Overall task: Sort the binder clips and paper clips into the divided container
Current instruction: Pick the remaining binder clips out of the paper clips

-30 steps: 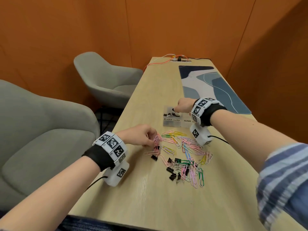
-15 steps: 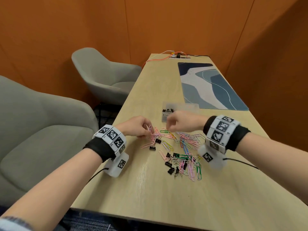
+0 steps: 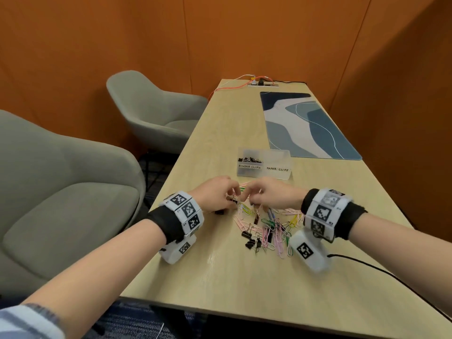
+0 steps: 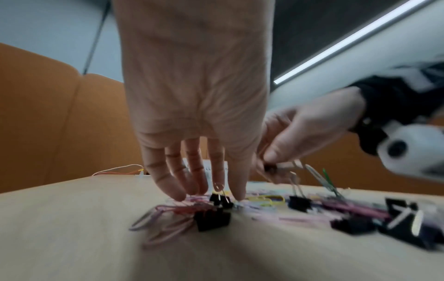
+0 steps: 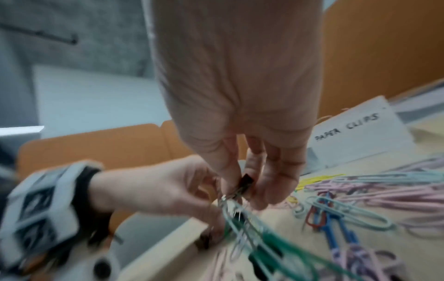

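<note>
A clear divided container (image 3: 264, 176) stands beyond the pile, its left half labelled BINDER CLIPS and holding several black binder clips (image 3: 249, 159). The PAPER CLIPS half (image 5: 348, 129) looks empty. Coloured paper clips and black binder clips lie mixed in a pile (image 3: 269, 228). My right hand (image 3: 252, 201) (image 5: 245, 182) pinches a small black binder clip (image 5: 247, 179) (image 4: 270, 168) with green and white paper clips tangled on it. My left hand (image 3: 231, 200) (image 4: 228, 195) reaches down at the pile's left edge, fingertips pinching another black binder clip (image 4: 220, 198) among pink paper clips.
A blue patterned desk mat (image 3: 305, 123) lies at the far right. A power strip with orange cables (image 3: 261, 82) is at the table's far end. Two grey chairs (image 3: 61, 204) (image 3: 156, 111) stand left of the table. A black cable (image 3: 367, 265) trails from my right wrist.
My right hand came back from the binder clips compartment to the pile and now pinches a binder clip tangled with paper clips. My left hand stayed at the pile's left edge.
</note>
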